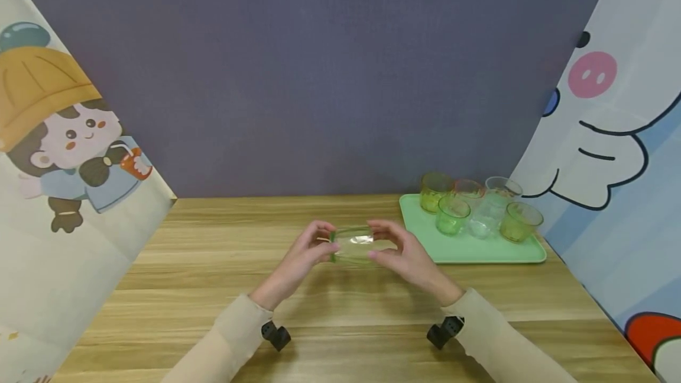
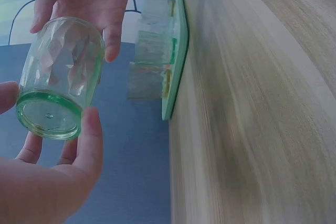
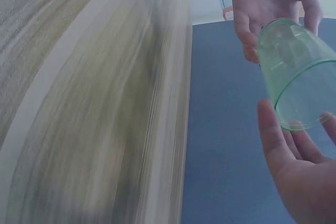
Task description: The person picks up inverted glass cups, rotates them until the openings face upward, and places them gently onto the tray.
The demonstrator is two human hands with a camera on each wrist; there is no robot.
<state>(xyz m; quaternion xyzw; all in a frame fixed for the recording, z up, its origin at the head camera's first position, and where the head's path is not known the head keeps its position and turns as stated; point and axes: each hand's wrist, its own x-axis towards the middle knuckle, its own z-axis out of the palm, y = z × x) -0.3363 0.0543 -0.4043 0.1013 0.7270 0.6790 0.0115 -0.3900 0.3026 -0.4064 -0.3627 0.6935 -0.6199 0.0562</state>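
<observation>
A green-tinted drinking glass [image 1: 352,245] lies on its side in the air over the table, between both hands. My left hand [image 1: 305,253] grips it round the thick base, thumb on the near side and fingers beyond. At the rim end, my right hand [image 1: 404,253] holds it between thumb and fingers. The left wrist view shows the glass's faceted wall and its round green base [image 2: 50,115]. In the right wrist view the open mouth [image 3: 310,95] faces the right palm.
To the right, a light green tray [image 1: 452,253] bears several glasses: a green glass [image 1: 452,217], a clear glass [image 1: 489,211], a reddish-rimmed glass [image 1: 468,188] and yellowish glasses [image 1: 520,223]. A dark blue-grey panel [image 1: 340,75] rises behind the wooden table [image 1: 223,253]; printed panels flank it.
</observation>
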